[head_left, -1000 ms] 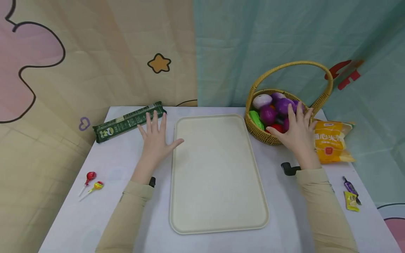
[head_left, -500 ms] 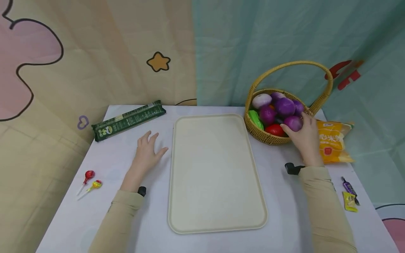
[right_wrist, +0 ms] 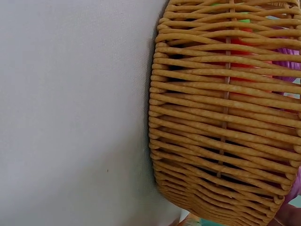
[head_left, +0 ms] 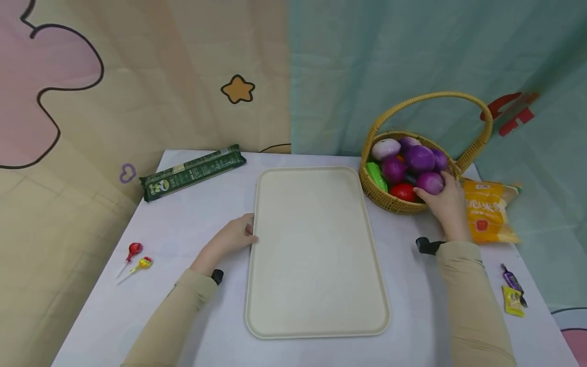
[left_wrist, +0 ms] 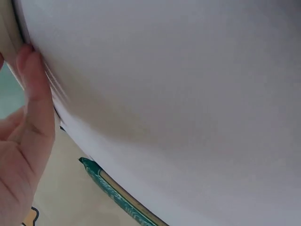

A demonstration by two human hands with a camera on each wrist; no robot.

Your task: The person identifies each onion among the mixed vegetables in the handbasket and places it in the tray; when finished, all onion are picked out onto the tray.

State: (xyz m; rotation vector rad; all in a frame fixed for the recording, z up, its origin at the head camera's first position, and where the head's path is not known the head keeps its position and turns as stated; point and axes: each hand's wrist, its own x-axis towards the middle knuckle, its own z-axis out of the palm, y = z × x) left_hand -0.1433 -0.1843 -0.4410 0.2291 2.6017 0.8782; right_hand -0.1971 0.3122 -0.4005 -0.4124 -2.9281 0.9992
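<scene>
At the left long side of a cream rectangular tray (head_left: 316,255), my left hand (head_left: 231,237) pinches the rim, thumb over the edge and fingers bent. The left wrist view has a fingertip right against the tray's side (left_wrist: 8,35). My right hand (head_left: 450,209) grips a purple onion (head_left: 430,183) at the front right of a wicker basket (head_left: 390,202), thumb on one side and fingers on the other. Around that onion lie a red tomato (head_left: 403,192), a green pepper (head_left: 376,176) and several purple and white vegetables. Woven basket wall fills the right wrist view, mostly hiding that hand.
A tall handle (head_left: 431,96) arches over the basket. Beside it lies an orange snack bag (head_left: 488,214), with two small candies (head_left: 512,300) nearer the front. A green noodle packet (head_left: 192,173) lies back left, above two lollipops (head_left: 139,257). Curtains hang behind the table.
My left hand drew back from near the green packet, then moved to the tray's left rim. My right hand, spread over the basket before, has closed round the purple onion.
</scene>
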